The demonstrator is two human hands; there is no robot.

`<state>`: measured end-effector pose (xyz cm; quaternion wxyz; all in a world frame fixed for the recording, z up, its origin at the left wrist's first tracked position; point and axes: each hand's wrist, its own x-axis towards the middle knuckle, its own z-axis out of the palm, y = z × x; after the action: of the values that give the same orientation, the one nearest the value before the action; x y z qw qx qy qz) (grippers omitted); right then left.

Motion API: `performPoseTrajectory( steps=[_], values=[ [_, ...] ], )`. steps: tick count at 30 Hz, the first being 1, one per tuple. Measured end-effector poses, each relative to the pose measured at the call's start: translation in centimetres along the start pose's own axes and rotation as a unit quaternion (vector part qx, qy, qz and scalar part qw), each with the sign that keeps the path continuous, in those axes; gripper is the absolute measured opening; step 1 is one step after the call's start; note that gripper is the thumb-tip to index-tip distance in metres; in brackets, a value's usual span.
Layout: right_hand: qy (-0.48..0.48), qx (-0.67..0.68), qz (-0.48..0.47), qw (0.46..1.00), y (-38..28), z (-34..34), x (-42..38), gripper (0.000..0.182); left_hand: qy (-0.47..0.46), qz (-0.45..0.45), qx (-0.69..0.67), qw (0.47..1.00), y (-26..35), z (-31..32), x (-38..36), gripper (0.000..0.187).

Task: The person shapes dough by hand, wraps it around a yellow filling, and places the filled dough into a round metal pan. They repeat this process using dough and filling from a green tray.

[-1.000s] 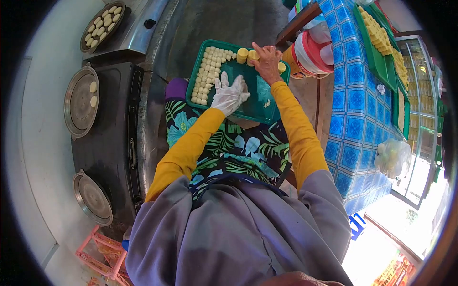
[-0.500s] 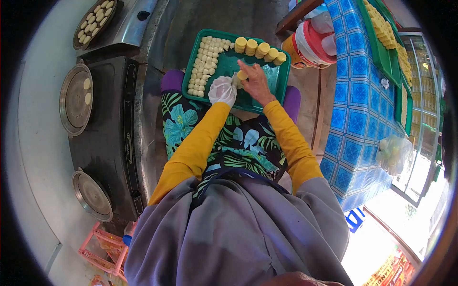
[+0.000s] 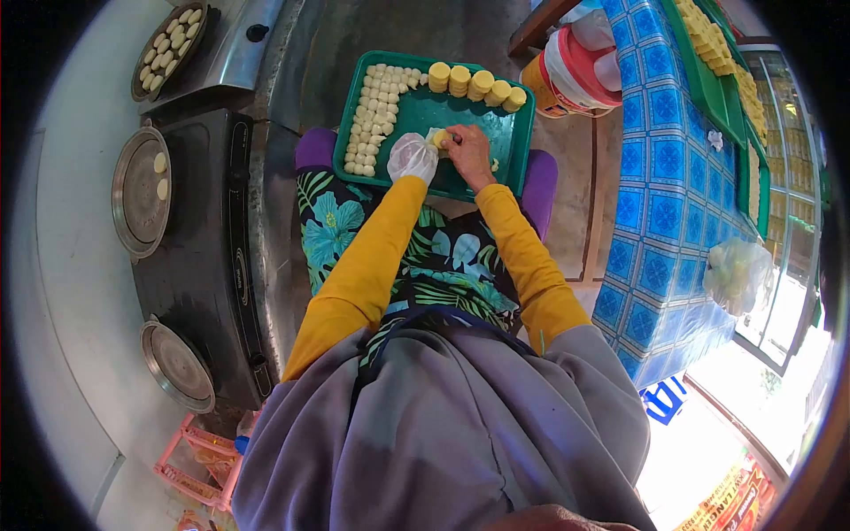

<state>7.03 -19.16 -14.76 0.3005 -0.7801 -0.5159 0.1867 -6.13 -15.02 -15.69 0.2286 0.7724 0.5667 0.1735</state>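
Observation:
My left hand (image 3: 413,157), in a clear plastic glove, is closed with its fingertips around a small yellow round piece of dough (image 3: 438,139). From the other side, the curled fingers of my right hand (image 3: 469,153), which is bare, press on that same piece. Both hands are over a green tray (image 3: 521,150) on my lap. Rows of pale dough balls (image 3: 376,111) fill the tray's left side. Along its far edge stand several stacks of yellow discs (image 3: 459,80). A small pale scrap (image 3: 495,165) lies beside my right wrist.
To the left, a black stove (image 3: 199,239) carries round pans (image 3: 142,217), one with two pale pieces. Another pan (image 3: 144,88) at the upper left holds several oval pieces. On the right are a lidded bucket (image 3: 558,75) and a table with a blue checked cloth (image 3: 660,212).
My right hand's outstretched fingers have curled in on the yellow piece at my left fingertips. A pale scrap now shows on the tray by my right wrist. The view has shifted slightly.

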Motion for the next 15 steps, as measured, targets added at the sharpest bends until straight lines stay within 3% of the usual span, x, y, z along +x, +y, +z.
performPoseTrajectory(
  steps=[2, 3, 5, 6, 8, 10, 12, 13, 15],
  values=[
    [0.001, 0.028, 0.014, 1.0, 0.2, 0.4, 0.2, 0.031, -0.104, -0.103, -0.027, 0.989, 0.5, -0.8, 1.2, 0.031],
    [0.002, 0.029, 0.013, 1.0, 0.2, 0.5, 0.3, 0.031, -0.103, -0.103, -0.026, 0.989, 0.6, -0.9, 0.9, 0.031],
    [0.038, 0.041, 0.005, 0.998, 0.3, 0.6, 0.4, 0.032, -0.016, -0.065, -0.045, 0.997, 1.0, -1.0, 0.0, 0.028],
    [0.039, 0.042, 0.009, 0.998, 0.2, 0.6, 0.4, 0.032, -0.02, -0.064, -0.043, 0.997, 1.3, -0.9, -0.2, 0.028],
    [0.038, 0.063, 0.019, 0.997, 0.1, 0.4, 0.4, 0.032, 0.03, -0.121, -0.154, 0.98, 1.8, -0.9, -0.7, 0.024],
    [0.028, 0.058, 0.032, 0.997, -0.1, 0.3, 0.5, 0.03, 0.049, -0.111, -0.168, 0.978, 1.6, -0.7, -0.1, 0.022],
    [0.017, 0.056, 0.046, 0.997, -0.4, 0.1, 0.5, 0.029, 0.032, -0.219, -0.245, 0.944, 1.3, -0.6, 0.5, 0.022],
    [0.01, 0.054, 0.041, 0.998, -0.6, -0.1, 0.4, 0.028, -0.02, -0.312, -0.385, 0.868, 0.8, 0.1, 1.3, 0.018],
    [0.001, 0.053, 0.038, 0.998, -0.6, -0.1, 0.2, 0.027, -0.032, -0.263, -0.463, 0.846, -1.3, 1.6, 1.2, 0.016]
  ],
)
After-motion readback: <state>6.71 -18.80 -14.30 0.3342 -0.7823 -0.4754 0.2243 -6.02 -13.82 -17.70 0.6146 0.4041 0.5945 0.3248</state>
